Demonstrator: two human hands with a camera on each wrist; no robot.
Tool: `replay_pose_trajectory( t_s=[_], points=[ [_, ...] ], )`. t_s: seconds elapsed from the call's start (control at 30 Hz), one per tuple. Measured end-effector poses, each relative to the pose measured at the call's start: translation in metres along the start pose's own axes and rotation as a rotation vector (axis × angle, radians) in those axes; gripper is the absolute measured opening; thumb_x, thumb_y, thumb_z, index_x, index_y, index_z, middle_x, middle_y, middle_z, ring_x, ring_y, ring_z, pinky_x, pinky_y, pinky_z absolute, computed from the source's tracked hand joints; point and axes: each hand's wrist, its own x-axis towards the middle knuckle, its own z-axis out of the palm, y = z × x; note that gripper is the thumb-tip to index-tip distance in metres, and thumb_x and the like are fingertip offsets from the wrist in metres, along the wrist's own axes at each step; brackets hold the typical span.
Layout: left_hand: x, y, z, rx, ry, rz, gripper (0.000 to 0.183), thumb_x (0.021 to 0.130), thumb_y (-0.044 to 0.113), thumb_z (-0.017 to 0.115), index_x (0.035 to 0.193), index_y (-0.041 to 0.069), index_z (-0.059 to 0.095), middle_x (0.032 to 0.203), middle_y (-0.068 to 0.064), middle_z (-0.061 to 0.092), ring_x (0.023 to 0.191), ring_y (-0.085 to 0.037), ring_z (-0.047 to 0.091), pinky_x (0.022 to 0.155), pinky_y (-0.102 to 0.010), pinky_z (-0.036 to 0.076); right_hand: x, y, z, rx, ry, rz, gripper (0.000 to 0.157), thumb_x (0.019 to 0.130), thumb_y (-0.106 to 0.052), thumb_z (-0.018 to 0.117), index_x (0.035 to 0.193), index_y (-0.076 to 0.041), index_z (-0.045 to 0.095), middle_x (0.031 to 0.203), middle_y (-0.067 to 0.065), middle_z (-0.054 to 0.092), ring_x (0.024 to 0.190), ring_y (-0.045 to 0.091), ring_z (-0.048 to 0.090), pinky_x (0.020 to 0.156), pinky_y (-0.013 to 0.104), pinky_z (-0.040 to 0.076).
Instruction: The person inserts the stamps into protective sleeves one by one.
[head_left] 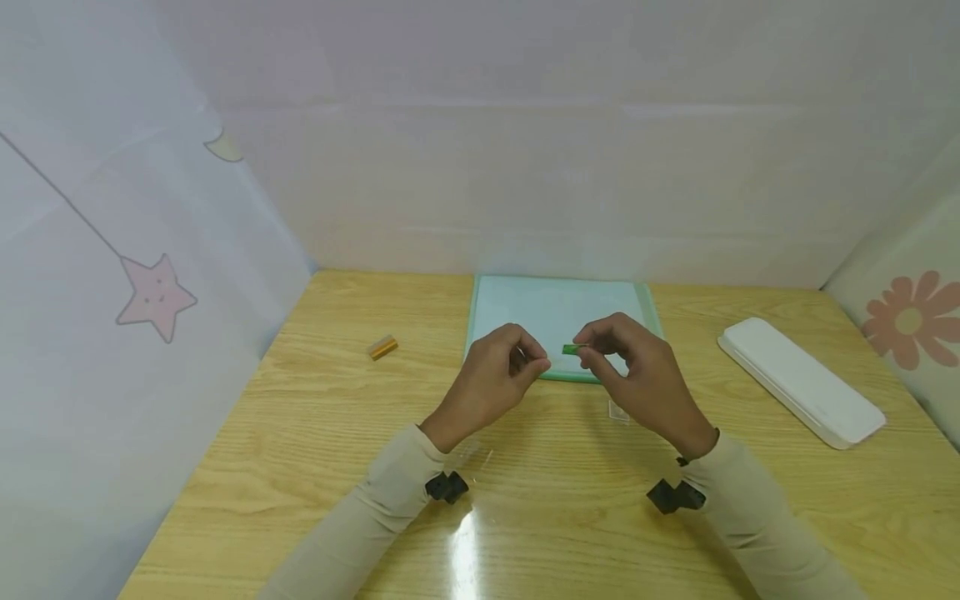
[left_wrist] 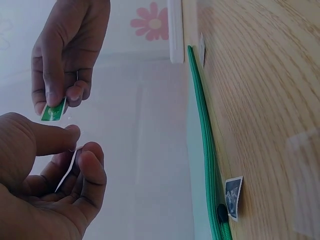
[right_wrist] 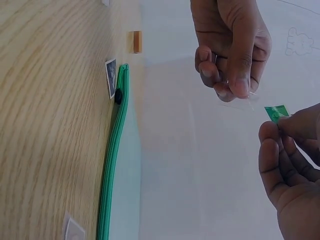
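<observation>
Above the table, my right hand [head_left: 637, 371] pinches a small green stamp [head_left: 572, 349] with a pale border between thumb and fingertips. My left hand [head_left: 498, 371] is close on the other side, thumb against fingers. It pinches a piece of thin clear film [right_wrist: 247, 101], plainest in the right wrist view. A white-edged slip [left_wrist: 67, 170] also shows among the left fingers; its face is turned away. The stamp and the film are apart. Below lies a pale pouch with a green zipped edge [left_wrist: 207, 145], a dark stamp [left_wrist: 233, 196] beside that edge.
Near the right forearm lies another small stamp [head_left: 617, 411]. Clear plastic [head_left: 472, 457] glints beside the left wrist. An orange-brown block [head_left: 383, 347] is at the left, a long white case [head_left: 802, 383] at the right. Printed cloth walls [head_left: 555, 192] stand around the table.
</observation>
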Motion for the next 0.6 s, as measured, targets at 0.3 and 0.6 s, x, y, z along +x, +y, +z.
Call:
replay_pose_trajectory(
  t_s=[0.3,0.6],
  points=[
    [0.0,0.001,0.002,-0.002,0.02,0.018,0.012,0.096,0.017,0.071,0.1,0.012,0.061,0.093,0.004,0.059,0.078,-0.006,0.059,0.067,-0.021,0.053,-0.005,0.023,0.005,-0.037,-0.03,0.0,0.025,0.093,0.0,0.07,0.113,-0.013,0.064,0.102,-0.005,0.064,0.079,0.008,0.063,0.071,0.023,0.053],
    [-0.001,0.002,0.003,0.047,0.045,0.082,0.013,0.096,0.014,0.07,0.102,0.01,0.059,0.095,0.004,0.056,0.078,-0.004,0.057,0.067,-0.019,0.051,-0.006,0.023,0.006,-0.17,-0.05,-0.03,0.022,0.094,-0.003,0.071,0.112,-0.014,0.064,0.101,-0.008,0.061,0.084,0.003,0.061,0.073,0.023,0.053]
  ],
)
